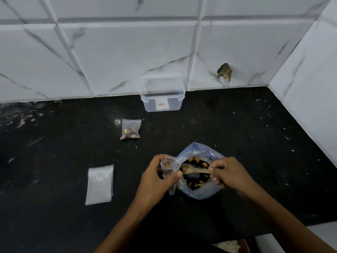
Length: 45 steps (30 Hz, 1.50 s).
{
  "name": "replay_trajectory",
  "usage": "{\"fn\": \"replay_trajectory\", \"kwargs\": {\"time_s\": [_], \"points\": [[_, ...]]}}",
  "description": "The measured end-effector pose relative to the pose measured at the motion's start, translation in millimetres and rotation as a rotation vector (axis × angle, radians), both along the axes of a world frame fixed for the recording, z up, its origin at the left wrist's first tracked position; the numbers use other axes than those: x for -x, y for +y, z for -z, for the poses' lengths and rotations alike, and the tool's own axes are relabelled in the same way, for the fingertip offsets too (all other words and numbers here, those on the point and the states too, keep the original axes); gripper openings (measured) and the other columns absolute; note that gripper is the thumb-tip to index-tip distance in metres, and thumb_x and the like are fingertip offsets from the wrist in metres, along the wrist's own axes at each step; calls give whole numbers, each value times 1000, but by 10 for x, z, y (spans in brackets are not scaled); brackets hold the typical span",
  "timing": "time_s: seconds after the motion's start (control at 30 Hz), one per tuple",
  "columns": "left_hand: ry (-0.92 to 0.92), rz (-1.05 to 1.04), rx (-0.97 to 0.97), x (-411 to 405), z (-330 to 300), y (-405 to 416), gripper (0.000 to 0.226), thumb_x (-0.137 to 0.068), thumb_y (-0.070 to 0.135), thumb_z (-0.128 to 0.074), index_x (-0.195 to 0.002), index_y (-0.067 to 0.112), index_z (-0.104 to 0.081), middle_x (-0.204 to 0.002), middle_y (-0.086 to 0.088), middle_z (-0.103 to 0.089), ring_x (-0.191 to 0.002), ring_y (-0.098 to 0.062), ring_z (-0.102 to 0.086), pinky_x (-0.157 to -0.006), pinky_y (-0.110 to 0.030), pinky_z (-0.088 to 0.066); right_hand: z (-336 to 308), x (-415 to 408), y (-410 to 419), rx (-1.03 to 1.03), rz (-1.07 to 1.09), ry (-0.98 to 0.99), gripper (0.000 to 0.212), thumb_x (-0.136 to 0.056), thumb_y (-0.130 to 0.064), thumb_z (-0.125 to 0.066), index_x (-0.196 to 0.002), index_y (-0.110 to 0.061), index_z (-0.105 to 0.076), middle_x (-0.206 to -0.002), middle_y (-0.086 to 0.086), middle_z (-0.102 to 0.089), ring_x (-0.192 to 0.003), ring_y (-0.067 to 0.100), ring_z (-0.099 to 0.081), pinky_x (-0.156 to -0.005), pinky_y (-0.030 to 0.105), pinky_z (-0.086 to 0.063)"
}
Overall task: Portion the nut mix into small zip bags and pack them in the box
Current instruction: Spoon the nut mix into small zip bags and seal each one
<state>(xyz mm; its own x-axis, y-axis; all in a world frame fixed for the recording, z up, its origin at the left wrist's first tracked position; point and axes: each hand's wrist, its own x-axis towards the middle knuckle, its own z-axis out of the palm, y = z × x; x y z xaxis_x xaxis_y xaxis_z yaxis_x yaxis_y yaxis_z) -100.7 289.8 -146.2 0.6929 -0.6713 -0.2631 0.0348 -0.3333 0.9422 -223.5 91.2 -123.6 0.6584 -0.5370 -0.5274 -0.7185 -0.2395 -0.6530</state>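
A large bluish bag of nut mix (200, 192) stands open on the black counter. My left hand (155, 179) grips a small clear zip bag (170, 166) with its mouth held open beside the big bag; a few nuts show inside it. My right hand (229, 175) pinches the handle of a small wooden spoon (193, 170), whose bowl points at the small bag's mouth. A filled small zip bag (130, 129) lies farther back. A clear plastic box (162, 96) without a lid stands against the wall.
A flat stack of unused zip bags (100, 184) lies to the left of my hands. The black counter (255, 134) meets a white marble-tiled wall at the back and right. A hole (225, 72) breaks one tile. The counter's front edge drops off at the lower right.
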Motion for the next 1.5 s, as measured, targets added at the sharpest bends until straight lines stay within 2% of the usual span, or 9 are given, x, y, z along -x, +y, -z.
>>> {"fn": "replay_trajectory", "kwargs": {"time_s": [0.4,0.53,0.7,0.8,0.97,1.07,1.17,1.4,1.5], "points": [[-163,35,-46,26,-40,33,52,-75,33,-81,-120,37,-54,-112,14,-66,-102,3,-63,-80,-19,-55,-723,257,-71,-53,63,-199,15,-92,-11,-58,-89,-15,-71,-73,4,-70,-51,7,-57,-46,18,-44],[-205,59,-36,62,-50,-2,60,-64,56,-74,-118,44,-52,-113,14,-65,-104,-3,-64,-87,-35,-57,-918,172,115,219,-113,-242,12,-91,-17,-60,-88,-22,-69,-58,-5,-64,-47,1,-57,-47,12,-44],[-187,31,-8,65,-76,-16,55,-68,46,-78,-116,45,-53,-113,15,-66,-102,-3,-65,-85,-38,-59,-876,117,377,683,-435,-388,11,-84,-13,-67,-92,-19,-71,-80,-7,-65,-71,4,-61,-65,15,-46],[-170,12,1,48,-77,-7,51,-72,36,-81,-114,44,-54,-111,14,-67,-102,-3,-65,-87,-38,-58,-810,137,458,889,-701,-436,15,-72,-16,-69,-87,-16,-68,-80,-2,-65,-66,10,-62,-54,26,-55],[-157,-5,6,50,-85,-21,51,-75,30,-82,-115,42,-53,-112,16,-66,-105,0,-63,-86,-30,-57,-794,172,490,996,-804,-448,23,-69,-23,-65,-90,-15,-67,-78,0,-67,-60,7,-62,-53,19,-52],[-164,-23,15,53,-97,-13,47,-77,27,-82,-112,40,-54,-107,15,-67,-99,2,-64,-78,-25,-57,-850,163,431,846,-570,-488,16,-84,-23,-54,-95,-17,-64,-82,-2,-67,-68,6,-63,-59,25,-57],[-149,-17,1,46,-101,29,44,-79,23,-81,-111,39,-55,-106,14,-67,-96,4,-64,-71,-17,-55,-918,138,219,658,-303,-317,10,-88,-21,-61,-88,-28,-67,-75,-13,-63,-65,-3,-58,-62,14,-47],[-115,26,-55,61,-13,118,47,-78,27,-81,-116,36,-55,-112,16,-65,-101,9,-60,-81,-16,-53,-396,173,-26,606,-453,104,12,-96,-24,-52,-102,-25,-62,-94,-9,-60,-85,2,-58,-81,19,-46],[-89,64,-56,85,-12,99,51,-78,26,-81,-120,36,-54,-113,17,-65,-102,12,-59,-77,-7,-50,-202,104,36,645,-429,128,18,-97,-20,-47,-99,-14,-65,-94,4,-65,-89,20,-62,-80,31,-49]]}}
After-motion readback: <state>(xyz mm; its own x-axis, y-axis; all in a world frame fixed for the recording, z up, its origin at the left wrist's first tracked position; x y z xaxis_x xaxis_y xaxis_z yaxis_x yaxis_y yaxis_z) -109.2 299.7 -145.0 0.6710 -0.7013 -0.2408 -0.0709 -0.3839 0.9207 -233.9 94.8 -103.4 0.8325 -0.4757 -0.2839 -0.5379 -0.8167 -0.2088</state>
